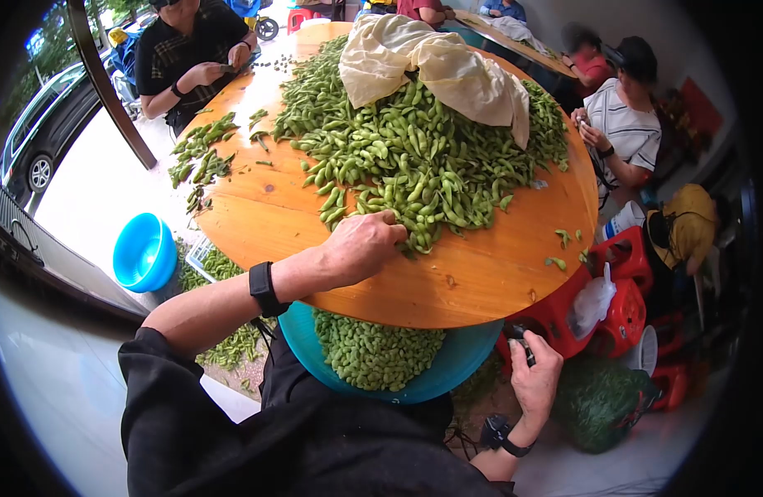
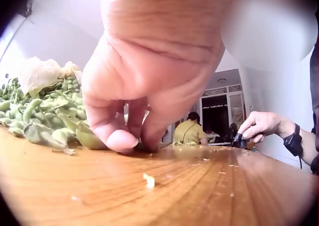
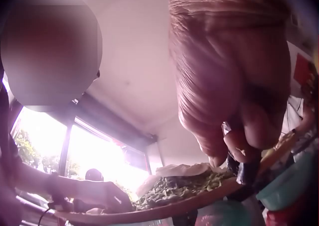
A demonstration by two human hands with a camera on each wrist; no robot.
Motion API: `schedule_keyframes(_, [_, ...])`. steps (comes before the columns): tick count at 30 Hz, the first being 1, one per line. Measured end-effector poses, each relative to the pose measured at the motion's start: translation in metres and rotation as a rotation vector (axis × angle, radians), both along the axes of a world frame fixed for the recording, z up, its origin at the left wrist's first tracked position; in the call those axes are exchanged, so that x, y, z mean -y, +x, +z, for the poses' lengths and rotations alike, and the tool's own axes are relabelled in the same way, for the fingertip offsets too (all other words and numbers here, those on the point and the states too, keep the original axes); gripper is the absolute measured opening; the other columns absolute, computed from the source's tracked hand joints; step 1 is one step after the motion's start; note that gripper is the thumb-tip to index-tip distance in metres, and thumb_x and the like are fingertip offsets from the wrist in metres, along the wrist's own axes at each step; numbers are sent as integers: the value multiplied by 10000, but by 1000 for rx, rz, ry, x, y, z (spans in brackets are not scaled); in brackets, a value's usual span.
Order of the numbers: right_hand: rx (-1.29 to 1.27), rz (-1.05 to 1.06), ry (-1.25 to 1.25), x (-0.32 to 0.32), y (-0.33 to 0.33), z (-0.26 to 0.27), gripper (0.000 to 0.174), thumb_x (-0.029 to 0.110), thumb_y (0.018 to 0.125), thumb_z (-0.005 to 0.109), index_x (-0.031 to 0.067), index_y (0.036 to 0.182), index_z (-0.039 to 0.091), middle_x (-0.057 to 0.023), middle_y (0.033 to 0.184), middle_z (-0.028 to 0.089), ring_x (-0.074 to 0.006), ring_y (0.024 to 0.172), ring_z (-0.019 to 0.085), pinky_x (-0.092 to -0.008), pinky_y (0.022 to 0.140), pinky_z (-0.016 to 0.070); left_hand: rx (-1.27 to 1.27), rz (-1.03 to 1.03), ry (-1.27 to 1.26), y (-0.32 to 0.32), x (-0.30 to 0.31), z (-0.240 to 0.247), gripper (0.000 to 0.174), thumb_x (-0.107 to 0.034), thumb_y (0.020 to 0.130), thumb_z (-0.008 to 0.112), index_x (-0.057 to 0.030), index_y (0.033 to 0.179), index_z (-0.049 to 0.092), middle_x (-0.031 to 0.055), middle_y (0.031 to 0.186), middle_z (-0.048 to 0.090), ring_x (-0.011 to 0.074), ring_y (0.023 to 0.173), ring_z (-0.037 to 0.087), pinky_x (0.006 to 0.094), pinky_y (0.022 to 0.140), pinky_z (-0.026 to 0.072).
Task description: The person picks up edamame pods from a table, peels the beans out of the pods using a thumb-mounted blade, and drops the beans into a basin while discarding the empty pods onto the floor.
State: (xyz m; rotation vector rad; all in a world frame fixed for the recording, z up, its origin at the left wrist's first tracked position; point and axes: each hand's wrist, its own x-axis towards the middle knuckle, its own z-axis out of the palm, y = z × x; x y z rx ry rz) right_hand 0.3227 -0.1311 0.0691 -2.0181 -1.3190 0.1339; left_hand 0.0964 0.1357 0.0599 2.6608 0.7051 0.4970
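Observation:
A large heap of green edamame pods covers the round wooden table. My left hand reaches to the heap's near edge, its fingers curled down onto the pods. In the left wrist view its fingertips pinch together on the tabletop against a pod. My right hand hangs below the table's rim on the right and grips a small dark tool. The right wrist view shows the dark tool held between my fingers. A teal basin heaped with pods sits on my lap under the table's edge.
A cream cloth lies on top of the heap. Other people sit round the table at the far left and at the right. A blue basin stands on the floor at the left, and red stools at the right.

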Motion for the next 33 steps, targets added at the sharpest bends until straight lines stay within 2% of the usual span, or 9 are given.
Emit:
schedule_keyframes(7, [-251, 205, 80, -42, -42, 7, 169, -11, 838, 640, -35, 1005, 661, -165, 817, 656, -285, 708, 666, -339, 633, 501, 137, 21, -27, -7, 0, -1, 193, -67, 883, 589, -30, 1071, 617, 139, 902, 591, 343, 835, 623, 436, 715, 505])
schedule_keyframes(9, [-384, 251, 129, -56, -54, 3, 198, -26, 860, 605, -38, 1048, 668, -111, 786, 649, -171, 622, 611, -285, 590, 481, 272, -11, -43, -11, 6, 4, 185, -68, 912, 570, -21, 1087, 605, 124, 852, 596, 301, 778, 633, 402, 683, 504])
schedule_keyframes(12, [-888, 282, 138, -70, -76, 0, 255, -5, 931, 575, -60, 1173, 631, -18, 770, 600, -56, 582, 512, -222, 509, 413, 317, -38, -782, -25, 46, 33, 145, -112, 1007, 533, -5, 1084, 596, -4, 681, 527, 61, 618, 501, 251, 540, 419])
schedule_keyframes(15, [-1166, 347, 142, -79, -93, 0, 300, 14, 970, 549, -86, 1252, 571, 17, 726, 522, -38, 563, 451, -203, 477, 348, 394, 15, -1061, -33, 73, 15, 147, -146, 1010, 576, -2, 1030, 589, -35, 682, 498, 42, 614, 481, 232, 523, 389])
schedule_keyframes(23, [-1468, 416, 88, -80, -99, -11, 309, 14, 969, 541, -67, 1265, 579, 23, 677, 472, -52, 547, 426, -210, 467, 313, 683, 88, -445, -30, 102, -24, 98, -80, 963, 632, 0, 912, 607, -1, 697, 558, 43, 617, 508, 220, 532, 422])
schedule_keyframes(25, [-1481, 405, 86, -79, -98, -12, 300, 14, 968, 542, -64, 1253, 590, 23, 673, 466, -54, 548, 427, -210, 466, 311, 670, 122, -486, -31, 106, -20, 82, -61, 952, 638, 0, 907, 609, 10, 699, 562, 58, 611, 521, 228, 534, 431])
schedule_keyframes(28, [-1414, 413, 68, -77, -96, -14, 284, -5, 958, 549, -64, 1231, 605, 15, 692, 466, -55, 546, 434, -210, 464, 314, 628, 124, -659, -34, 108, -23, 101, -94, 963, 636, -8, 919, 604, 5, 695, 549, 78, 582, 500, 235, 510, 403])
schedule_keyframes(30, [-1333, 493, 76, -75, -91, -14, 278, -32, 945, 558, -67, 1217, 608, -8, 771, 504, -55, 544, 446, -212, 459, 319, 734, 0, -1312, -36, 106, -26, 118, -109, 985, 601, -22, 908, 583, 6, 664, 536, 93, 541, 477, 256, 471, 376])
schedule_keyframes(33, [-1418, 572, 76, -73, -82, -16, 257, -61, 930, 569, -75, 1182, 618, -19, 852, 522, -56, 552, 466, -216, 454, 326, 756, -155, -1785, -39, 105, -24, 168, -178, 1017, 562, -52, 906, 572, -27, 667, 482, 71, 528, 397, 232, 447, 279])
